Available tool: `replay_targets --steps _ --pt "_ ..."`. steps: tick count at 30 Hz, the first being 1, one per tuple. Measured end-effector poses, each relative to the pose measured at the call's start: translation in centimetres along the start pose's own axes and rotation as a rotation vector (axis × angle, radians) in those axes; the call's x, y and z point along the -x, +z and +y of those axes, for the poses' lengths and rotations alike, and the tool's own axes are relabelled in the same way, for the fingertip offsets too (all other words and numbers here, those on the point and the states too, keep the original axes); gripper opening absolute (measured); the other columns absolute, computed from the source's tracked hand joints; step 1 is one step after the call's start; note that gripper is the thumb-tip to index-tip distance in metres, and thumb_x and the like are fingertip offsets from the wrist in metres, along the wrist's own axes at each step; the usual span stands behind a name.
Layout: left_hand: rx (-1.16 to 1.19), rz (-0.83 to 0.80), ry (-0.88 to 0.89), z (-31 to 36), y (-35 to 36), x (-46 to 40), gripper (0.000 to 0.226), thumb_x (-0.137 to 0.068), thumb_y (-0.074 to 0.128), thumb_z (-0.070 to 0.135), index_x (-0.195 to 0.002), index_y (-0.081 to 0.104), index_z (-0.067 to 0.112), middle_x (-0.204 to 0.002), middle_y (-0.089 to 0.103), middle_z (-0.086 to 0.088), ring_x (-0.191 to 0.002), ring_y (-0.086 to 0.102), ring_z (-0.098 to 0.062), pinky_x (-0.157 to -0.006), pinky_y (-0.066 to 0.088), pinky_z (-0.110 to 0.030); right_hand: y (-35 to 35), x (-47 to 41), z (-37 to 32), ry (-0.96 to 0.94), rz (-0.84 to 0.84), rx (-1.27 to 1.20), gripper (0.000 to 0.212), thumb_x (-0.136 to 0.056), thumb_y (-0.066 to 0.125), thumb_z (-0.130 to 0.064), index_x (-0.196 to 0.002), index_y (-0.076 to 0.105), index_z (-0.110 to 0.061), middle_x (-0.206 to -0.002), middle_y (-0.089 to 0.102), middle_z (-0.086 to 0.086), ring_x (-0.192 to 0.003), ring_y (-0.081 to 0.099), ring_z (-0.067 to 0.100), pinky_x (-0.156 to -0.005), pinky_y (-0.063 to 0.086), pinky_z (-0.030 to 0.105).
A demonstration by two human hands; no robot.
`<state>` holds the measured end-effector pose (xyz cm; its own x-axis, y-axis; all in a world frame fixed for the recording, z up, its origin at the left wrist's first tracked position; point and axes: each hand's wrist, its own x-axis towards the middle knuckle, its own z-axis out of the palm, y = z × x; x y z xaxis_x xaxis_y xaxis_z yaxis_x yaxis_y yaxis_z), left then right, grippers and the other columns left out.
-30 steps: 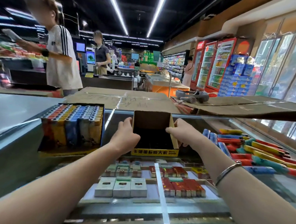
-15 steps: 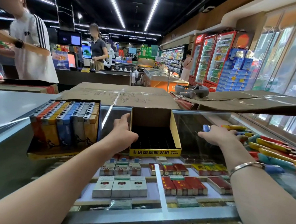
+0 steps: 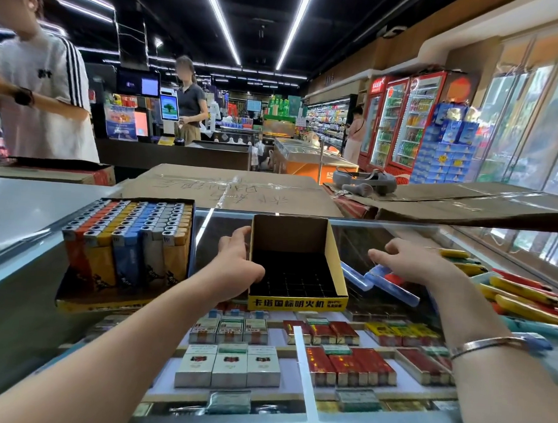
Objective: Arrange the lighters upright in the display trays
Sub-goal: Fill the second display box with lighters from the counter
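Head view: blue lighters (image 3: 376, 279) lie just under right-hand fingers (image 3: 395, 249).

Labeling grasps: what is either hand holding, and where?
Left hand rests against the empty tray, left wall. Right hand reaches over loose lighters; grip cannot be told.

An empty display tray (image 3: 300, 277) sits on the glass counter. It is yellow in front with a tall brown back and a black grid inside. To its left is a full tray (image 3: 127, 252). Its lighters (image 3: 134, 233) stand upright in rows of orange, yellow, blue and white. To the right of the empty tray, loose lighters (image 3: 525, 295) lie flat in a pile, yellow, red, green and blue.
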<state>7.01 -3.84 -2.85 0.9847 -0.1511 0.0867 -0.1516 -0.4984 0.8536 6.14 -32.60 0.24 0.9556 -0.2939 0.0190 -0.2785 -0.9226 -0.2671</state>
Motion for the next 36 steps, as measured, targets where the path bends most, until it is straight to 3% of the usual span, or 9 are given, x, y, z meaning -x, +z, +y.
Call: replay_targets --steps 3,7,14,19,22,24,28,31,36 --pt "0.013 -0.009 0.004 0.1 0.0 0.1 0.085 -0.077 0.060 0.000 -0.143 0.016 0.028 -0.125 0.026 -0.003 -0.079 0.038 -0.006 -0.051 0.036 -0.012 0.8 0.0 0.0 0.079 0.035 0.049 0.053 -0.090 0.045 -0.055 -0.130 0.048 -0.020 -0.132 0.051 0.009 -0.120 0.045 0.028 -0.100 0.041 0.045" --pt "0.016 -0.019 0.008 0.2 -0.1 0.3 0.084 -0.077 0.061 0.001 -0.143 0.016 0.029 -0.118 0.025 0.000 -0.080 0.039 -0.007 -0.052 0.038 -0.012 1.0 0.6 -1.2 -0.055 0.041 -0.112 0.032 -0.087 0.058 -0.021 -0.119 0.056 -0.018 -0.115 0.056 0.007 -0.100 0.054 0.021 -0.086 0.049 0.034" --pt "0.014 -0.011 0.017 0.4 -0.2 0.5 0.083 -0.078 0.060 0.000 -0.143 0.017 0.028 -0.118 0.026 -0.001 -0.083 0.042 -0.010 -0.049 0.042 -0.012 0.6 1.2 -2.2 -0.187 -0.014 -0.321 0.058 -0.083 0.054 0.004 -0.135 0.041 -0.017 -0.124 0.052 0.011 -0.104 0.051 0.023 -0.081 0.044 0.031" --pt "0.008 -0.009 0.024 0.2 -0.2 0.4 0.085 -0.077 0.061 0.001 -0.144 0.016 0.028 -0.117 0.026 -0.001 -0.084 0.041 -0.010 -0.058 0.040 -0.015 -0.1 1.7 -2.2 -0.192 -0.170 -0.146 0.047 -0.094 0.044 -0.010 -0.139 0.037 -0.019 -0.138 0.045 0.008 -0.115 0.048 0.021 -0.088 0.040 0.029" --pt "0.014 -0.013 0.018 0.3 -0.2 0.3 0.085 -0.077 0.061 0.000 -0.143 0.016 0.028 -0.119 0.027 -0.002 -0.084 0.042 -0.011 -0.055 0.041 -0.013 -0.9 2.0 -2.3 -0.175 -0.208 -0.060 0.063 -0.093 0.051 -0.041 -0.145 0.027 -0.018 -0.149 0.033 0.006 -0.131 0.038 0.023 -0.102 0.034 0.034" --pt "0.019 -0.019 0.015 0.3 -0.2 0.4 0.085 -0.077 0.061 0.000 -0.143 0.016 0.028 -0.117 0.026 -0.001 -0.085 0.042 -0.011 -0.056 0.042 -0.014 -1.7 2.6 -2.1 -0.127 -0.185 0.061 0.075 -0.081 0.058 -0.060 -0.139 0.034 -0.019 -0.142 0.040 0.007 -0.124 0.043 0.025 -0.099 0.040 0.037" --pt "0.024 -0.026 0.016 0.4 -0.3 0.5 0.085 -0.077 0.061 -0.001 -0.143 0.016 0.028 -0.120 0.027 -0.002 -0.088 0.042 -0.012 -0.057 0.042 -0.015 -2.6 3.5 -1.6 -0.061 -0.281 0.183 0.041 -0.075 0.075 -0.037 -0.099 0.049 -0.018 -0.095 0.053 0.000 -0.082 0.052 0.014 -0.060 0.041 0.024" --pt "0.019 -0.025 0.020 0.3 -0.3 0.4 0.083 -0.078 0.061 0.000 -0.143 0.017 0.028 -0.118 0.027 -0.002 -0.092 0.044 -0.015 -0.062 0.044 -0.017 -2.1 3.6 -2.0 -0.068 -0.271 0.156 0.021 -0.078 0.073 -0.020 -0.092 0.058 -0.015 -0.090 0.059 0.003 -0.077 0.057 0.014 -0.056 0.044 0.023" --pt "0.012 -0.027 0.023 0.4 -0.3 0.5 0.082 -0.078 0.061 0.000 -0.143 0.017 0.028 -0.116 0.027 -0.001 -0.084 0.042 -0.011 -0.056 0.042 -0.014 -1.1 2.9 -2.3 -0.121 -0.143 0.037 0.024 -0.079 0.072 -0.032 -0.085 0.063 -0.011 -0.082 0.061 0.004 -0.071 0.053 0.013 -0.055 0.038 0.023"
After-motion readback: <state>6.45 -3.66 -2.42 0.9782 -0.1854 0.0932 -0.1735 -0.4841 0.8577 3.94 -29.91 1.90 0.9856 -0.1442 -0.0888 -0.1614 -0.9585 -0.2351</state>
